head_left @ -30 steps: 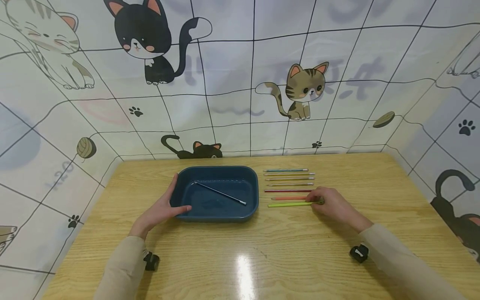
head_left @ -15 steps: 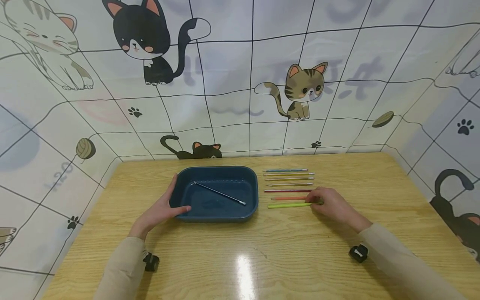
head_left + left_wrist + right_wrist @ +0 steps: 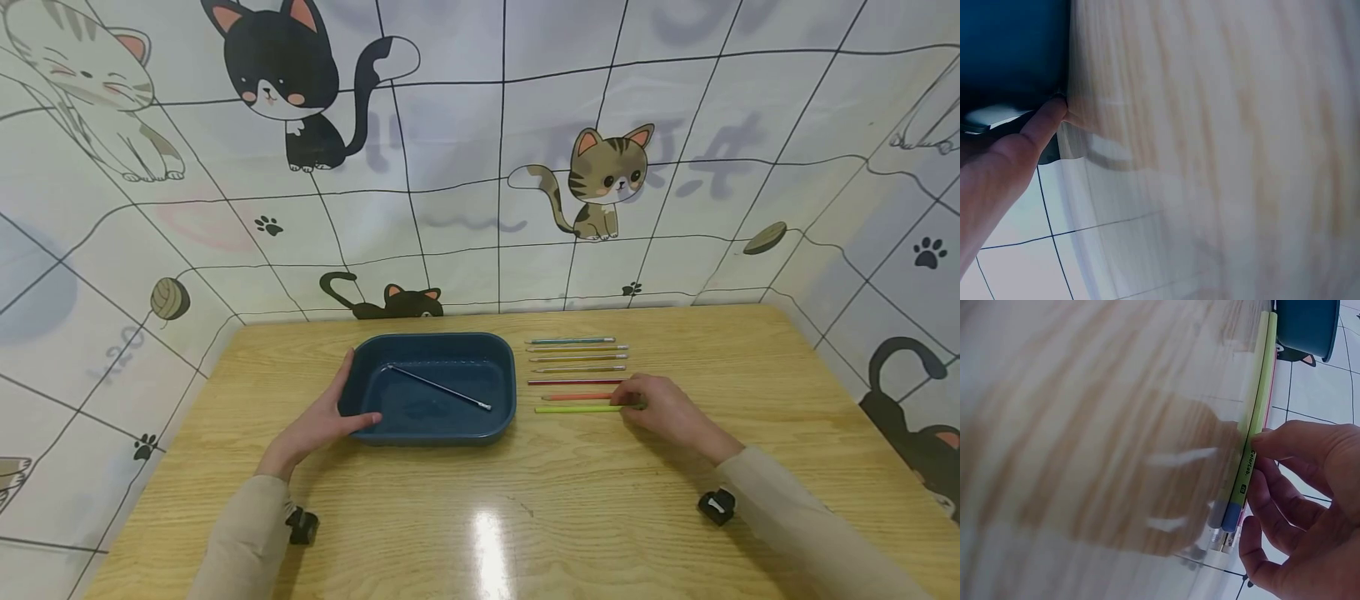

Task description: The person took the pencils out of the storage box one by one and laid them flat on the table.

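My left hand (image 3: 322, 417) rests on the left end of a dark blue rectangular tray (image 3: 498, 429), thumb at the near rim and straight fingers along the left wall. Inside the tray a dark pencil (image 3: 438, 386) lies slantwise. On the right, my right hand (image 3: 663, 412) pinches a lime-green pencil (image 3: 577, 409) near its end, between thumb and fingers. The right wrist view shows that pencil's blue tip end and black lettering, close along the glossy tabletop. Just beyond it lies an orange-pink pencil (image 3: 577, 397), its right end hidden by the hand.
Farther back, a dark red pencil (image 3: 573, 382), several yellowish pencils (image 3: 577, 358) and a teal pencil (image 3: 570, 340) lie in a parallel row right of the tray. The wooden table (image 3: 420, 517) meets a cat-patterned cloth backdrop (image 3: 465, 208) at the back and sides.
Almost nothing differs. The lime-green pencil tilts very slightly in my right hand and straightens again; the tray and left hand stay in place.
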A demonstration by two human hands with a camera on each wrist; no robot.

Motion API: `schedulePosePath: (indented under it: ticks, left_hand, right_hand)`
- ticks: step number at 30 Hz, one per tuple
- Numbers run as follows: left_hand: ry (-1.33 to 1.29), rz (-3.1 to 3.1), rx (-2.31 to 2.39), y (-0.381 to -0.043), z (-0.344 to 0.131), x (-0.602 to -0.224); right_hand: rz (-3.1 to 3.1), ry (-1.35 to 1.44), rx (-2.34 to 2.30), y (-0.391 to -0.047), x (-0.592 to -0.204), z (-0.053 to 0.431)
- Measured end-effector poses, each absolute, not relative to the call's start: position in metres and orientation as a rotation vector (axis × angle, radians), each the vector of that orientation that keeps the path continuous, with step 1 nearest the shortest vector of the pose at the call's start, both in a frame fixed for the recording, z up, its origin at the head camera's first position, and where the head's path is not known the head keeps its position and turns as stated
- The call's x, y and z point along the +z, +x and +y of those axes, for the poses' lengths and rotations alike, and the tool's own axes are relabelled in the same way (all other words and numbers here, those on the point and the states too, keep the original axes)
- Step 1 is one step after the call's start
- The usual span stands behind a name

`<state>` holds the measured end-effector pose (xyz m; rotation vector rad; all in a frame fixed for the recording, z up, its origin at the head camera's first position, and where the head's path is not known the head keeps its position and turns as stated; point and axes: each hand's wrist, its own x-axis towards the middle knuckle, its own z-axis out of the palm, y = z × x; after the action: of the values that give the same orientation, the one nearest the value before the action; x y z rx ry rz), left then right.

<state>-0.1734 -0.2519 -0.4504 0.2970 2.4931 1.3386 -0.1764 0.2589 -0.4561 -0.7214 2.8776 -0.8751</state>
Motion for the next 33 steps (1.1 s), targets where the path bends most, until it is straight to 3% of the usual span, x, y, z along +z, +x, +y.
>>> schedulePosePath:
  ticks: [12,33]
  left_hand:
    - [0.287,2.499,1.322,-0.172,-0.252,-0.449]
    - [0.291,2.494,1.338,-0.172,-0.251,-0.449]
  right_hand:
    - [2.934,-0.752,-0.989,-0.178,-0.445,0.252]
    - [2.737,-0.780,-1.351,-0.183,-0.432,0.184]
